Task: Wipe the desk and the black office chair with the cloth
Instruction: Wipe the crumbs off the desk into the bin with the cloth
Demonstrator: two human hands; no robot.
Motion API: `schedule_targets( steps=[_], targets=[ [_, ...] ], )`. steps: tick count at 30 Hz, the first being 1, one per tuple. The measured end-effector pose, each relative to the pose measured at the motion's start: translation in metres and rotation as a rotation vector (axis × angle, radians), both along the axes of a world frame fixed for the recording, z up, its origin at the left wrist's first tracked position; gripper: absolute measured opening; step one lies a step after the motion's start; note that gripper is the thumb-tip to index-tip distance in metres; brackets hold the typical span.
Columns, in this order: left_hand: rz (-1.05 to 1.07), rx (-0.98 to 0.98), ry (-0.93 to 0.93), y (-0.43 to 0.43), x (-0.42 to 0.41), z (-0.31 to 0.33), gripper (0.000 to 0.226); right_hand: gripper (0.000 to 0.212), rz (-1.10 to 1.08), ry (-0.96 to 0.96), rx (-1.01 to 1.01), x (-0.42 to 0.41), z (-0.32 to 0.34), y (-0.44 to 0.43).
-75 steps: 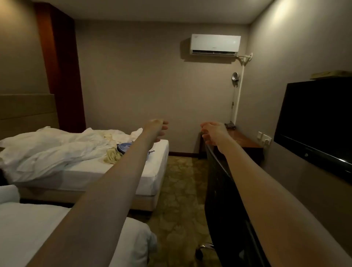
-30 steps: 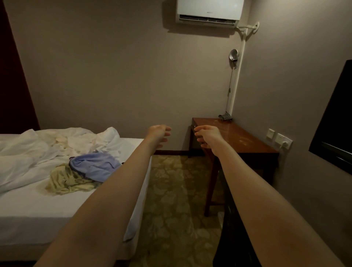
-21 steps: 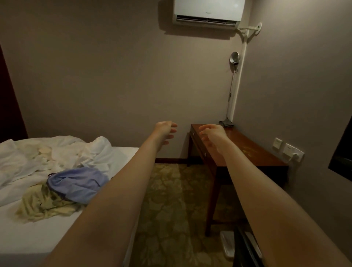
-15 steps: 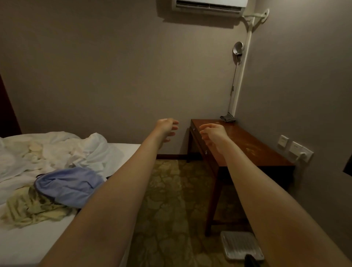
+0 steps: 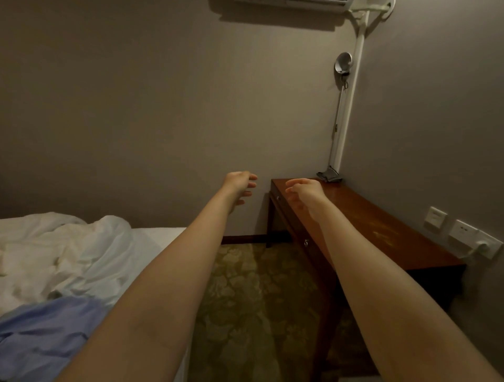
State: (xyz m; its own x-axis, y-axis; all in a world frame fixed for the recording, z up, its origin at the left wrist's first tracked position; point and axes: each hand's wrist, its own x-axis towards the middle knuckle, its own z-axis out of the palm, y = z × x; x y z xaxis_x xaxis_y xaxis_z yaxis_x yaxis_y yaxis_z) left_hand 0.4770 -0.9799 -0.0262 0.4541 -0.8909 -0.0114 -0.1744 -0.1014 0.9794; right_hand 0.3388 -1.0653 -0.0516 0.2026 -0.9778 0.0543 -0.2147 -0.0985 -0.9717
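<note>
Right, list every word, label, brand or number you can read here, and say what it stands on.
No text can be read.
White air conditioner on the wall: only its lower edge shows, no brand in view.
White switch plate and white wall sockets beside the brown wooden desk: faint marks, too small to read.

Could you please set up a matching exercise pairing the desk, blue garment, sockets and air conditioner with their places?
1 desk
2 blue garment
3 sockets
4 air conditioner

A on the bed
B high on the far wall
C on the side wall above the desk
D standing on the carpet in the corner

Pairs: 1-D, 2-A, 3-C, 4-B.
</note>
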Motion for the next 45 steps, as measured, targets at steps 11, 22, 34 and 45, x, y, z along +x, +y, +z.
schedule_targets(
  steps=[11,22,34,45],
  targets=[
    [-0.022,0.011,0.029,-0.135,0.085,-0.01,0.033,0.022,-0.033,-0.008,0.018,0.077,-0.005,-0.12],
    [-0.034,0.007,0.041,-0.266,0.124,-0.033,0.026,0.025,-0.057,0.08,-0.014,0.112,-0.022,-0.242],
    [-0.058,0.024,0.047,-0.442,0.147,-0.033,0.021,0.026,-0.084,0.05,-0.003,0.121,-0.028,-0.412],
    [-0.095,0.061,0.079,-0.574,0.17,-0.048,0.021,0.024,-0.125,0.06,0.024,0.151,-0.039,-0.533]
  ],
)
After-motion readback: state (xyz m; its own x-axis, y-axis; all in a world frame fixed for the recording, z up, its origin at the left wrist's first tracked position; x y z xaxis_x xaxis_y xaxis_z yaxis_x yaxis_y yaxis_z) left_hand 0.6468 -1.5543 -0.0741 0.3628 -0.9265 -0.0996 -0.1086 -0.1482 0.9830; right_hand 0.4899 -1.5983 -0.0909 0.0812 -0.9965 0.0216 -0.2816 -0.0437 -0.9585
